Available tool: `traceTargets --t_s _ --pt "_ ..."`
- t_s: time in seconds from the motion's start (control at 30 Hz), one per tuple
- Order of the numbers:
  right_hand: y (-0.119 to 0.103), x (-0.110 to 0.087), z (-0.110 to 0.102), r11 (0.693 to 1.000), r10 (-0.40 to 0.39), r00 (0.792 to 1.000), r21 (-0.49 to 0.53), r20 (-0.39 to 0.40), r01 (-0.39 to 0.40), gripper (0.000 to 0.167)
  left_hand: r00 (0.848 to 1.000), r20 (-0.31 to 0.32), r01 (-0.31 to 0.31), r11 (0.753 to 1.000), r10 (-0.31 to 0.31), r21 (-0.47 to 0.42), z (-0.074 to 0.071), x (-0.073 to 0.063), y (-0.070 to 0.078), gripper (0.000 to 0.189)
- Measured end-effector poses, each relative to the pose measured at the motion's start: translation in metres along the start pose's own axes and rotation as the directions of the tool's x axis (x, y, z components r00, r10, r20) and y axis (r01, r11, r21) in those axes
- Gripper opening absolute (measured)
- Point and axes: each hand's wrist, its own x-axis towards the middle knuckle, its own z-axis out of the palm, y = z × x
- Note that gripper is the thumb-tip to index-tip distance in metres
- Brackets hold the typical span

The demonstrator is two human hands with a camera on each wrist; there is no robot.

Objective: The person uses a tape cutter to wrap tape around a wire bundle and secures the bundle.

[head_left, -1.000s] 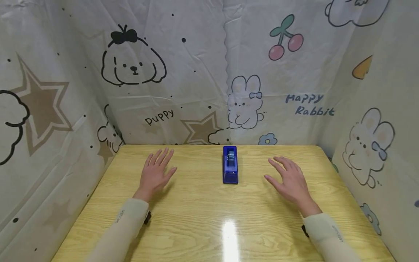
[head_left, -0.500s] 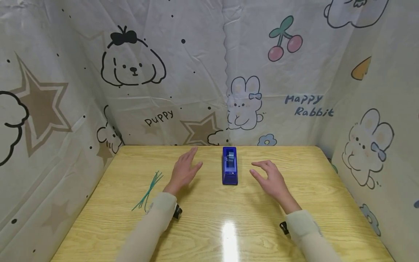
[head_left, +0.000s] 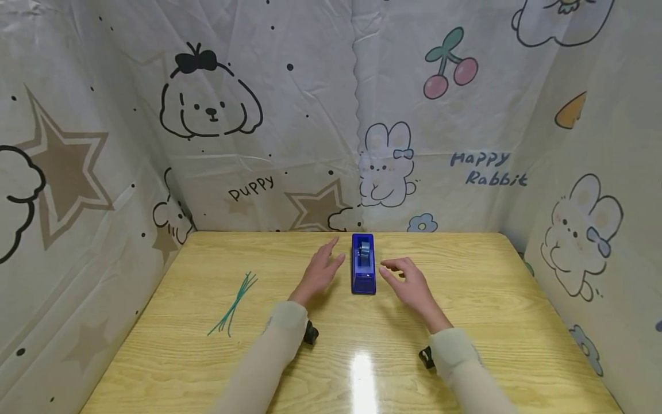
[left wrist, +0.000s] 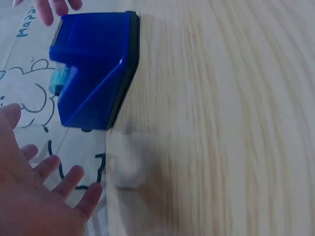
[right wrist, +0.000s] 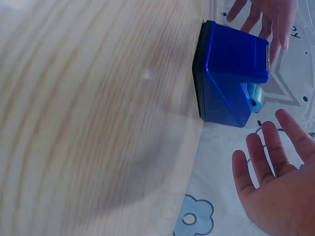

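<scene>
A blue tape dispenser with a light blue roll of tape in it stands upright at the back middle of the table. To its left is my left hand, fingers spread and extended, with a gap between it and the dispenser. On the other side my right hand reaches in with fingers slightly bent, thumb and fingertips close by the dispenser's right side. Both wrist views show bare palms facing the blue body, and neither hand holds anything.
A thin bunch of green strands lies on the wooden table at the left, beside my left forearm. Printed cloth with cartoon animals hangs behind the table and on both sides.
Both hands have moved inward toward the tape dispenser, the left one rightward and the right one leftward. The green strands, hidden under my left arm at first, now show. The dispenser stays put.
</scene>
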Motion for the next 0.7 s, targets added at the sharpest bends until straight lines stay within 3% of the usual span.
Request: traceTargets --t_s 0.2,0.47,0.7 --pt "0.0 0.004 0.01 0.999 0.039 0.999 0.009 0.008 -0.039 0.039 0.999 0.04 0.034 0.99 -0.029 -0.136 0.013 0.006 0.006 0.062" --pt "0.004 0.01 0.023 0.991 0.108 0.994 0.074 0.022 -0.109 0.04 0.992 0.094 0.105 0.953 -0.081 -0.285 0.023 0.011 0.009 0.062" --pt "0.005 0.015 0.032 0.979 0.163 0.986 0.118 0.033 -0.166 0.038 0.99 0.109 0.118 0.934 -0.086 -0.336 0.029 0.014 0.011 0.057"
